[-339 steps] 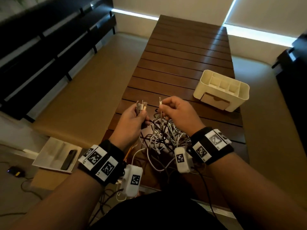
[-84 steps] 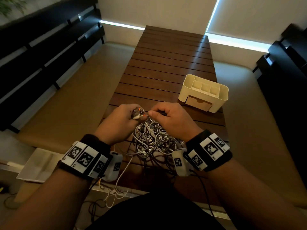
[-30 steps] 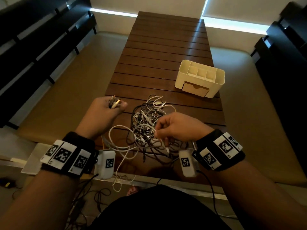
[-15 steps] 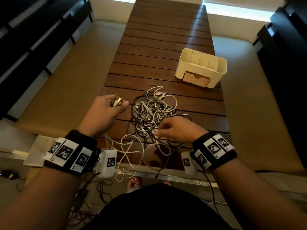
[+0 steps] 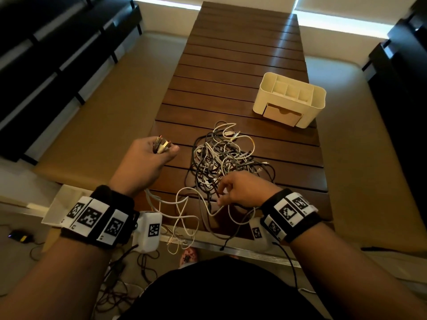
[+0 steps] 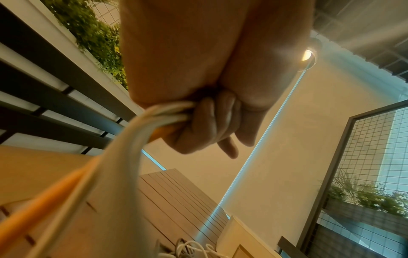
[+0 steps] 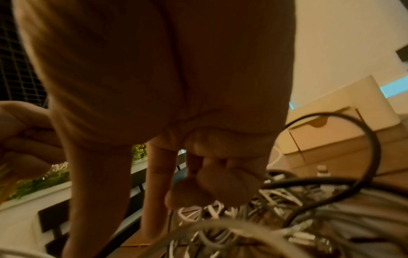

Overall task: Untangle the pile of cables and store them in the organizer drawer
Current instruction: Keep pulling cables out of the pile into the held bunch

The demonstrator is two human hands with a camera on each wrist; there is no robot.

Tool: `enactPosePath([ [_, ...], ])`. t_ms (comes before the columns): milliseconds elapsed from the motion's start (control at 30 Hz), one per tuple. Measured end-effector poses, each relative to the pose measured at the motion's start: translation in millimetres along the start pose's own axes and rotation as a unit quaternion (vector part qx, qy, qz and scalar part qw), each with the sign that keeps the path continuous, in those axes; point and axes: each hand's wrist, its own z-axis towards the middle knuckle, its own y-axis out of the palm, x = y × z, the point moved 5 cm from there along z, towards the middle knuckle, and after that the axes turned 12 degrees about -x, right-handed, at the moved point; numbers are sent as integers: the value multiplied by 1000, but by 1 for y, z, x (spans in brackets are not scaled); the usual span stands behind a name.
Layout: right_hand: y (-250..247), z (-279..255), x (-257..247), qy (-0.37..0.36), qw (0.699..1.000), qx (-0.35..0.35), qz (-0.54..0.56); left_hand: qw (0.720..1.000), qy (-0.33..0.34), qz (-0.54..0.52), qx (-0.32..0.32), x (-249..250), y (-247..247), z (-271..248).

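Note:
A tangled pile of white, grey and black cables (image 5: 221, 158) lies on the slatted wooden table (image 5: 231, 54). My left hand (image 5: 147, 162) is raised left of the pile and grips a bundle of cable plugs (image 5: 161, 145). White cords (image 6: 137, 139) and an orange one (image 6: 44, 200) trail from that fist. My right hand (image 5: 240, 190) hovers over the pile's near edge, thumb and forefinger reaching down and the other fingers (image 7: 209, 183) curled; whether it holds a cable is hidden. The cream organizer (image 5: 288, 100) stands at the far right with its drawer (image 5: 282, 115) closed.
Loose white loops (image 5: 182, 218) hang over the table's near edge. A white tray (image 5: 57, 204), a small black device (image 5: 18, 235) and more cords lie on the floor at the left. Beige platforms flank the table, with dark slatted furniture beyond.
My hands, together over the pile earlier, have moved apart. Over the last second the right hand drew nearer the table's front edge and cable loops spread there. The left hand kept its plugs.

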Motion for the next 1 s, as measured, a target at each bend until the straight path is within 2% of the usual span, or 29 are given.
enactPosePath([
  [133,-3,-5,9,27,998,-32,-36,1000,-1,-7,3,-5,0,0],
  [333,-8,-15,5,-21,999,-34,-15,1000,0,-24,2,-9,-2,2],
  [400,-10,-17,3,-62,997,-16,38,1000,-1,-27,4,-10,-4,1],
  [433,-9,-18,0,-93,990,-15,103,1000,-1,-27,7,-10,-5,0],
  [467,-7,-20,-4,-129,973,-28,187,1000,-2,-27,9,-10,-6,0],
  [500,-5,-22,-10,-168,943,-55,282,1000,-2,-30,11,-10,-7,-1],
  [567,1,-24,-22,-223,868,-128,424,999,0,-40,13,-8,-11,-3],
  [600,4,-25,-26,-230,850,-155,448,999,1,-42,16,-7,-14,-3],
  [633,8,-24,-29,-225,849,-174,446,999,2,-41,20,-5,-18,-4],
  [733,20,-19,-29,-173,891,-207,366,999,8,-37,30,-1,-26,-6],
  [833,34,-11,-20,-77,947,-233,206,998,8,-45,32,0,-29,-8],
  [933,40,-8,-11,11,964,-256,69,999,9,-43,30,0,-27,-8],
  [1000,34,-4,-7,30,976,-214,2,999,7,-37,30,1,-26,-9],
])
